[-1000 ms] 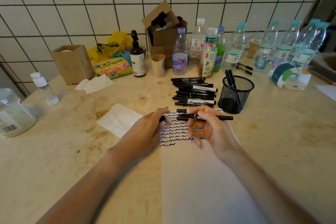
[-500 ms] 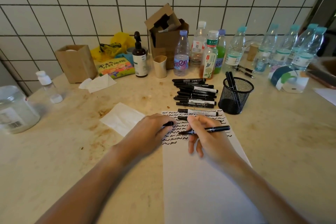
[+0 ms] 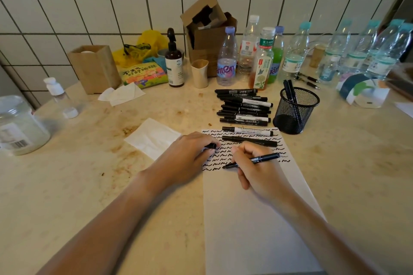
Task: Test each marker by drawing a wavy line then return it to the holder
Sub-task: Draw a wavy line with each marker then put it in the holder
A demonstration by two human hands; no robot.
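Black ink in rows of short wavy lines (image 3: 225, 155) covers the far end of a white sheet of paper (image 3: 257, 219) lying on the beige, stained tabletop (image 3: 89, 185). The right hand (image 3: 257, 169) grips an uncapped black marker (image 3: 257, 159) in a writing hold, fingers curled round the barrel, its tip touching the paper at the end of the nearest row of lines. The left hand (image 3: 187, 158) rests at the sheet's left edge and pinches a small black cap (image 3: 211, 146) between thumb and fingers. Two more markers lie across the paper just beyond the hands: an all-black one (image 3: 249, 141) and, past it, a white-labelled one (image 3: 247, 131). Further back a pile of black markers (image 3: 243, 106) lies on the tabletop, just left of a black mesh holder (image 3: 296, 110) that stands upright near the paper's far right corner with two markers (image 3: 290, 90) leaning inside. A white tissue (image 3: 152, 137) lies left of the left hand. Along the tiled wall stand plastic bottles (image 3: 226, 58), an open cardboard box (image 3: 207, 33), a dark pump bottle (image 3: 174, 60), a beige cup (image 3: 199, 73) and a wooden box (image 3: 95, 68). A clear jar (image 3: 20, 125) sits at the far left.
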